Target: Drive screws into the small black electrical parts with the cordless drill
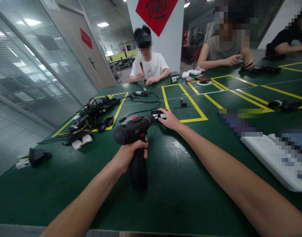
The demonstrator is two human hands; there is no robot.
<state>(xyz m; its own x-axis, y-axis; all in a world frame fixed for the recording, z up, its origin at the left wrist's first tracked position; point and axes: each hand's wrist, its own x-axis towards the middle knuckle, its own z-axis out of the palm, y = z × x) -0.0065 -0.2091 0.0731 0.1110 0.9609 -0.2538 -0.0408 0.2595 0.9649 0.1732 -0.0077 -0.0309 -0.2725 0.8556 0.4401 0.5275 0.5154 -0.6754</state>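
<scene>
Currently: left hand (131,153) is fully closed around the grip of a black drill (135,130), fingers wrapped at the front and thumb behind. The drill stands upright on its base on the green desk (178,184). Its body is roughly level and its nose points away from the wearer, toward the right hand. A red switch shows on top and on the side.

Right hand (169,120) is at the nose of the drill, palm down, arm stretched out over the desk. The fingertips are drawn together on a small black-and-white part (159,115) that sits right at the drill's tip. Whether the part is seated in the drill cannot be told.

Surroundings:
- A tangle of black cables (94,113) lies far left, across a yellow tape line.
- A black plug (38,155) lies near the left edge.
- A yellow tape box (183,102) is just beyond the right hand, with a small black piece (182,105) inside it.
- A white slab (269,154) lies at the right, partly blurred.
- A black item (284,104) lies farther right.

Across the desk a person in a white shirt (151,65) holds a red-handled tool upright. Two more people work at the far right end.
</scene>
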